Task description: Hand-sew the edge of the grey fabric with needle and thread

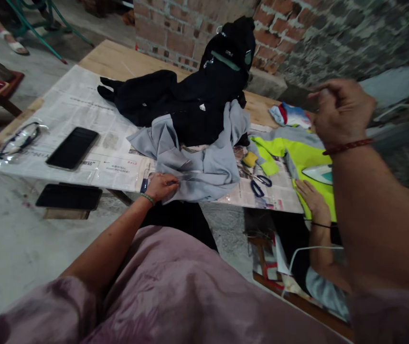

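A light grey garment lies crumpled at the table's near edge. My left hand is closed on its left part, fingers pinching the cloth. High on the right, apart from the table, my right hand is raised with its fingers curled in a pinch. Anything between those fingertips is too small or blurred to make out. Behind the grey garment rests a black garment with a small white logo. Dark-handled scissors and a yellow piece sit to the right of the grey cloth.
Newspaper covers the wooden table. Left of me are a phone and glasses on plastic. A black bag stands at the back. Beside me, a co-worker's hand touches a neon-yellow garment near an iron.
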### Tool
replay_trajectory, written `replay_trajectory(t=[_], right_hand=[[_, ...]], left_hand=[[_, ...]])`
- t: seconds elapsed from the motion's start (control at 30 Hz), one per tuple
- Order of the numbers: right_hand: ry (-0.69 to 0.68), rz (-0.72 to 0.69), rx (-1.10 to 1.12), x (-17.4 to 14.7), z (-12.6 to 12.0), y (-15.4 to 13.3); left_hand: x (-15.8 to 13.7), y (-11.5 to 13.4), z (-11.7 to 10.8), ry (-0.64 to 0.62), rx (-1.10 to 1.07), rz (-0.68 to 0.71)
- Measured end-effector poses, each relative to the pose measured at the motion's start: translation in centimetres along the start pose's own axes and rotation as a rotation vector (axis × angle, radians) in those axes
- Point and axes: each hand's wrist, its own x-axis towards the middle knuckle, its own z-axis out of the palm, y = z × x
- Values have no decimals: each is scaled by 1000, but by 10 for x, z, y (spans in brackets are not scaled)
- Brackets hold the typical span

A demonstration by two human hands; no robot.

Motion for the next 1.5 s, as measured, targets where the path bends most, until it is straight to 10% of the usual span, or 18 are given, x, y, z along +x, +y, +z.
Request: replay_trajectory(t=[0.2, 0.37, 0.63, 1.5], right_hand=[[27, 207, 335, -15, 19, -5], [-323, 394, 630, -96, 69, -62], [-784, 138, 634, -222, 132, -161], [-814, 155, 530, -230, 154, -164]], left_hand=[[-1, -2, -1, 46, -64, -37], [-2, -4, 0, 80, -101, -64], [-2, -4, 0, 78, -99, -50], [-2, -2, 0, 98, -122, -32]])
